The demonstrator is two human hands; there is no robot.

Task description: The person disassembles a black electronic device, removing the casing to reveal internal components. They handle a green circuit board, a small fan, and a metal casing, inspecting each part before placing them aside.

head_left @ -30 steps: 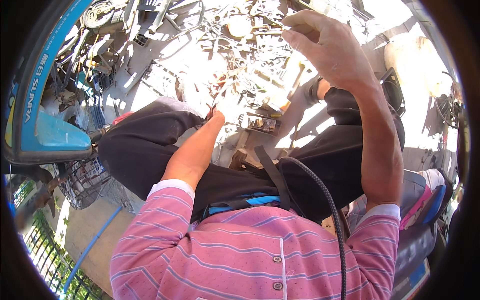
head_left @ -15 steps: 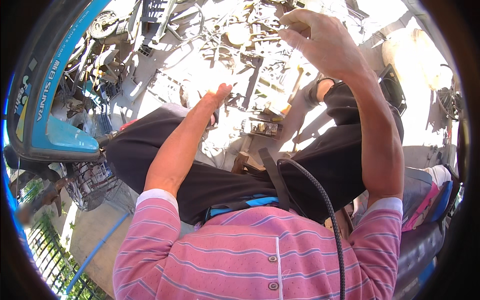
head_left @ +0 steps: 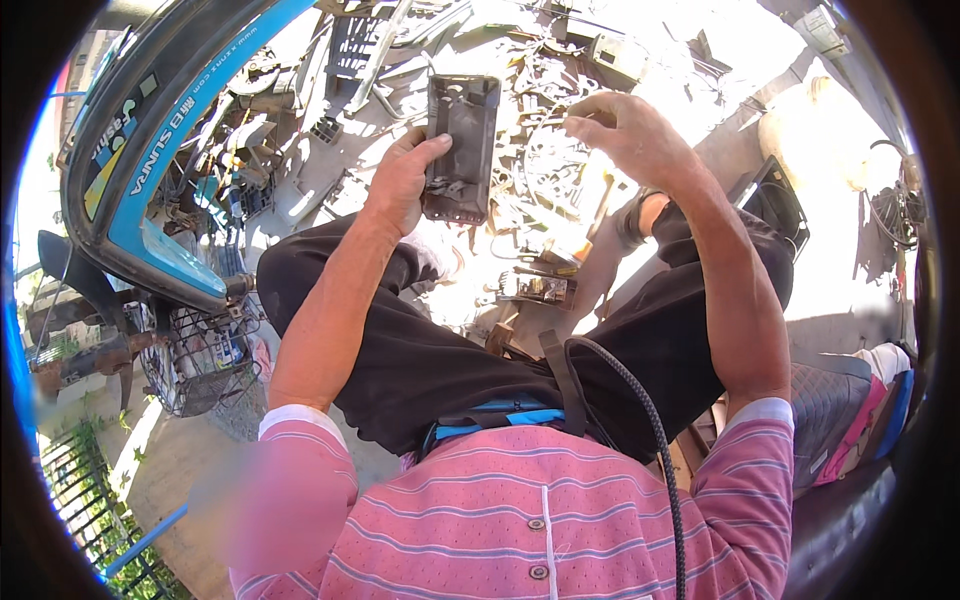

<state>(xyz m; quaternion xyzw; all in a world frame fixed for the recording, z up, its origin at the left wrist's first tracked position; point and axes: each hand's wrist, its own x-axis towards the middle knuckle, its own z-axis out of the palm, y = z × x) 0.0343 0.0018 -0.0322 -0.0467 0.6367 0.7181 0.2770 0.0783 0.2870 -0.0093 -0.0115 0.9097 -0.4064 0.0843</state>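
My left hand [head_left: 405,180] grips the near left side of a dark rectangular plastic tray-like case [head_left: 465,150], thumb over its rim. The case is held up above the ground, its hollow, dirty inside facing me. To its right my right hand [head_left: 625,135] hovers with curled fingers, thumb tip close to the fingertips. Whatever may be between them is lost in the glare. Beneath both hands lies a heap of loose metal parts and tools [head_left: 545,170]. A small boxy part with metal in it [head_left: 540,287] sits on the ground between my knees.
A blue-and-black vehicle panel [head_left: 165,250] stands at my left, above a wire basket [head_left: 205,365]. Far left lie more scrap parts [head_left: 230,150]. A black crate-like part [head_left: 775,205] is beyond my right knee; a pale sack [head_left: 815,130] stands farther off. Bags [head_left: 850,410] lie at my right.
The dark case has come into view in my left hand, which has moved up and left. My right hand has lowered slightly. The whole view has shifted a little.
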